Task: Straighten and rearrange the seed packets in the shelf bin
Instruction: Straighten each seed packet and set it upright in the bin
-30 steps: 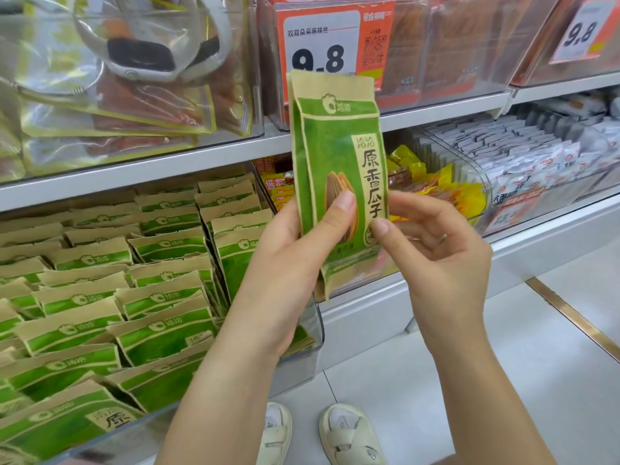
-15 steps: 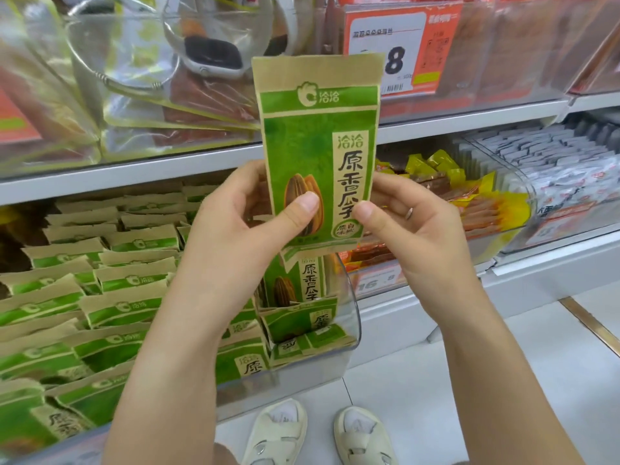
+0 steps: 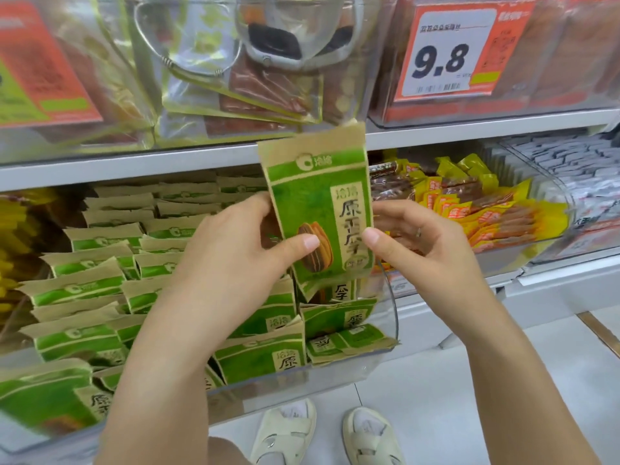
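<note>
Two pale sandals (image 3: 325,434) stand on the floor (image 3: 469,380) at the bottom of the view. Above them sits the clear bin (image 3: 335,374), filled with rows of green seed packets (image 3: 84,286); those on the left stand in overlapping rows, those at the front right corner lie tilted and uneven.

The left hand (image 3: 235,256) and right hand (image 3: 422,243) hold one packet (image 3: 318,209) upright over the right part of the bin, tilted slightly left. Left fingers are curled behind its left edge, thumb pressed on the front. The right thumb presses the front near the right edge, fingers curled behind. Both hands thus pinch the packet. A ring shows on a right finger.

To the right, a second bin (image 3: 550,203) holds yellow and brown snacks. Above the shelf (image 3: 167,162), clear bins hold more pouches, and an orange price tag (image 3: 453,52) reads 9.8.
</note>
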{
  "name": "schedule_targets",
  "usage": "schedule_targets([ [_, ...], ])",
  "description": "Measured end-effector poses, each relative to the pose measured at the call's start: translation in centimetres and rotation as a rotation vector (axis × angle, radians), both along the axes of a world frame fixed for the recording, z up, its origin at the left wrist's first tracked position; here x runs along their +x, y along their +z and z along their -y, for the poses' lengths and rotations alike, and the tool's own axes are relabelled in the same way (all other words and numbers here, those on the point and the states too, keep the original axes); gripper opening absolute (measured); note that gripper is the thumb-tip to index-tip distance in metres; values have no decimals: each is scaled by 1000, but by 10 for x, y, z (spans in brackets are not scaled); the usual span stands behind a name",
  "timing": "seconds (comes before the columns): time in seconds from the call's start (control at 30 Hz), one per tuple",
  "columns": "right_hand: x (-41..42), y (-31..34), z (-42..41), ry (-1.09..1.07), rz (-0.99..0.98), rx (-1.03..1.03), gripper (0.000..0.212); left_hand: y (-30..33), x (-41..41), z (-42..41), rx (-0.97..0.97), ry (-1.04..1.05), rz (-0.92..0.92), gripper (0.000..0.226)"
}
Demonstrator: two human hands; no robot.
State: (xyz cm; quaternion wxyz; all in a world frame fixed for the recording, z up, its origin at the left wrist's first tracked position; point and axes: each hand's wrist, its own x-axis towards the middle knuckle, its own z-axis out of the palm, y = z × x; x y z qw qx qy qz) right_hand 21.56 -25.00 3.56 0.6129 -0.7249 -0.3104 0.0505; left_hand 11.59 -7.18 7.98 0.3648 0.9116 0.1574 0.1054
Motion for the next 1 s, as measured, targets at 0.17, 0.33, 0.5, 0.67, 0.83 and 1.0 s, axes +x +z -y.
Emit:
schedule_targets([
  [0.17, 4, -9, -3, -10, 48, -119, 28, -7, 4, 4, 209, -11, -186, 41],
  [0.33, 7, -12, -3, -52, 38, -100, 19, -10, 6, 4, 64, 33, 47, 21],
  [0.5, 8, -15, -8, -100, 76, -132, 15, -14, 9, 12, 148, 63, 75, 7],
  [0.67, 12, -17, -9, -177, 184, -232, 16, -3, 2, 12, 216, -11, 97, 7],
  [0.83, 17, -21, -11, -193, 196, -289, 22, 4, -5, 22, 332, -270, -225, 30],
  [1.0, 16, -23, -9, -164, 125, -200, 13, -8, 4, 28, 458, -220, -277, 14],
])
